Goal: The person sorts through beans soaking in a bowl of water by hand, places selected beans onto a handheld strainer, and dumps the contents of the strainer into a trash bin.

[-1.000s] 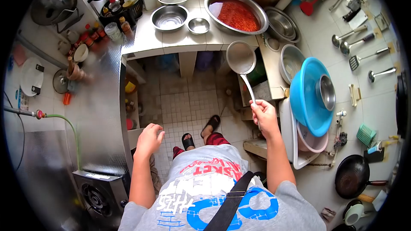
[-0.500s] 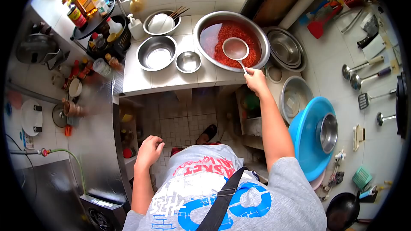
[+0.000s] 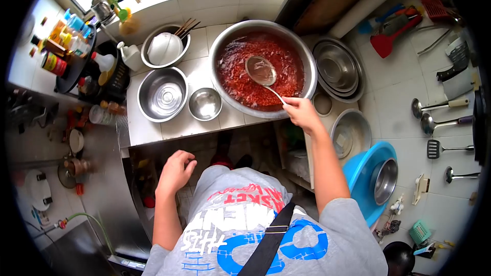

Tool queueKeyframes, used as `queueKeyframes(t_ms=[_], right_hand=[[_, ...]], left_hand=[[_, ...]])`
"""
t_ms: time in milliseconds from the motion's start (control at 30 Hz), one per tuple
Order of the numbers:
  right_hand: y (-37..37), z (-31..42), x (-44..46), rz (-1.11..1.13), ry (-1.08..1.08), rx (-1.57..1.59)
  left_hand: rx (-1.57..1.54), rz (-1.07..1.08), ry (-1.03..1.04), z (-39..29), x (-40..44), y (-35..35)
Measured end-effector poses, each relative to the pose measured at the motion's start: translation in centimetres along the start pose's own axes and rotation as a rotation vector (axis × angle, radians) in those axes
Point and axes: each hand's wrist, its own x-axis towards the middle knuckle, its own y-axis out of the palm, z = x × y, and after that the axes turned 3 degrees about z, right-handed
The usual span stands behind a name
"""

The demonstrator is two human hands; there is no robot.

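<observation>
A large metal basin (image 3: pixel 214 53) stands on the tiled counter, holding water and many small red pieces (image 3: pixel 232 84) whose kind I cannot make out. My right hand (image 3: pixel 303 115) is closed around the handle of a round strainer (image 3: pixel 261 70). The strainer's bowl is down in the rippling red water near the basin's middle. My left hand (image 3: pixel 176 171) hangs in the air before the counter's front edge, fingers loosely bent, thumb apart, with nothing in it. Nearest to it on the counter are a metal bowl (image 3: pixel 163 94) and a smaller metal bowl (image 3: pixel 205 105).
A bowl with a white item and chopsticks (image 3: pixel 186 28) sits behind. Stacked metal basins (image 3: pixel 337 66) are right of the large basin, with a blue tub (image 3: pixel 371 161) nearer me. Bottles (image 3: pixel 56 64) crowd the left. Several utensils, including a cleaver (image 3: pixel 458 82), hang on the right wall.
The strainer has gone lower into the basin and shifted left, and the water is now stirred up and redder. My view has moved closer to the counter. My left hand remains free.
</observation>
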Motion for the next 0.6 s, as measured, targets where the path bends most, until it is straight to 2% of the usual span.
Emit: queueKeyframes(t_ms=[133, 233, 333, 467, 500, 600], right_hand=[[-3.6, 1.0, -3.5, 0.236, 0.001, 0.758], [-3.8, 1.7, -4.8, 0.276, -0.013, 0.94], [-3.0, 2.0, -4.5, 0.094, 0.08, 0.818], [-2.3, 2.1, -4.3, 0.033, 0.057, 0.724], [-2.0, 1.9, -4.1, -0.042, 0.073, 0.68], [-2.0, 2.6, -4.9, -0.004, 0.014, 0.736]], left_hand=[[-0.021, -0.06, 0.067, 0.0, 7.3, -3.0], [0.037, -0.04, 0.207, -0.3, 13.6, -5.0], [0.024, -0.084, 0.328, -2.5, 19.0, -6.3], [-0.042, -0.057, 0.48, -5.2, 23.6, -6.3], [-0.051, -0.04, 0.513, -5.6, 24.4, -5.9], [-0.072, 0.057, 0.564, -5.9, 27.0, -3.3]])
